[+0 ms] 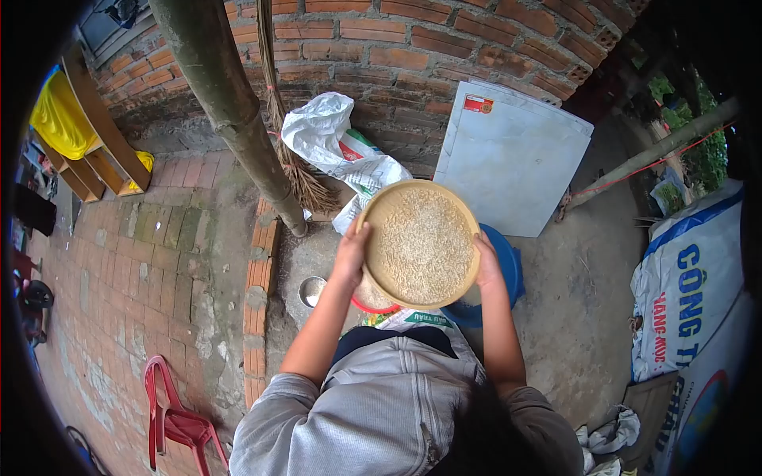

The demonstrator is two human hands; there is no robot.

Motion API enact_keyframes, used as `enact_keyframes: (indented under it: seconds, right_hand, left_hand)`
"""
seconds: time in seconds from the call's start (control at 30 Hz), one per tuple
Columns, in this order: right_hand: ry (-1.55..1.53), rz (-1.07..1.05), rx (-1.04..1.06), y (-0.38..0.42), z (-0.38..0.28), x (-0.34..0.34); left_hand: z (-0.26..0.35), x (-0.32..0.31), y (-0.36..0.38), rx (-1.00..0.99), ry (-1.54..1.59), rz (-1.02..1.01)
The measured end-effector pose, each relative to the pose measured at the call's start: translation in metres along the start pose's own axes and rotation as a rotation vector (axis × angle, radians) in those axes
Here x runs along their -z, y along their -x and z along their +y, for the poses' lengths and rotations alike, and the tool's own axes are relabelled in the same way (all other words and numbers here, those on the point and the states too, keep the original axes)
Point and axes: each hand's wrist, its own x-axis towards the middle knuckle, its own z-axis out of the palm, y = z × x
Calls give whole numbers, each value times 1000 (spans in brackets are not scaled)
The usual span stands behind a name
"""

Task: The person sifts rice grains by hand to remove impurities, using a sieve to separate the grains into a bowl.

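Here, both hands' grip clamps a round woven tray (419,242) heaped with pale rice.

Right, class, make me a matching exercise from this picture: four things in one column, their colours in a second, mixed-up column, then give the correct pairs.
Things:
1. plastic chair
2. basin
3. board
4. cloth

Colours:
A. white
B. yellow
C. red
D. blue

Pairs: 1-C, 2-D, 3-A, 4-B

The chair stands lower left, the basin sits under the round tray of grain, the board leans on the brick wall, and the cloth hangs at upper left.
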Motion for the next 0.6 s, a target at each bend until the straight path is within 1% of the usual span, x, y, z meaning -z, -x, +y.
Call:
enact_keyframes:
  seconds: [0.03, 0.1, 0.13, 0.17, 0.23, 0.27, 0.3, 0.33, 0.37, 0.43, 0.47, 0.5, 0.53, 0.57, 0.6]
  right_hand:
    - [3, 5, 1, 1, 8, -11]
    - [53, 102, 52, 2, 35, -50]
    - [27, 104, 23, 8, 42, -73]
    - [-2, 104, -7, 13, 45, -91]
    - [3, 64, 4, 3, 57, -79]
    - [-2, 39, -2, -4, 56, -63]
    - [-2, 9, -11, -10, 55, -45]
    - [-11, 10, -23, -14, 50, -27]
    - [-68, -35, -43, -12, 39, -16]
    - [-51, 0, -55, -11, 24, 2]
    - [-39, -6, -59, -13, 23, 3]
    - [2, -20, -56, -11, 20, -1]
    - [40, -29, -50, -8, 19, -5]
    - [99, 18, -8, -8, 27, -19]
    - [129, 55, 4, -8, 40, -34]
  left_hand:
    - [18, 13, -2, 20, 4, 3]
    - [52, 45, -5, 42, -135, -41]
    - [62, 60, -6, 41, -126, -71]
    - [71, 64, 0, 40, 29, -94]
    - [71, 67, 4, 29, 8, -58]
    - [66, 63, 4, 42, -59, -15]
    - [55, 53, 4, 53, -121, 31]
    - [39, 42, 4, 28, -117, 58]
    - [23, 30, 5, 1, -107, 86]
    - [0, 8, 12, -40, -75, 89]
    - [-17, 15, 0, -68, -23, 49]
    - [-13, 19, -1, -67, -9, 50]
    - [-1, 29, -3, -15, -2, 55]
    - [11, 39, -5, 38, 2, 55]
    - [23, 49, -5, 48, 27, 21]
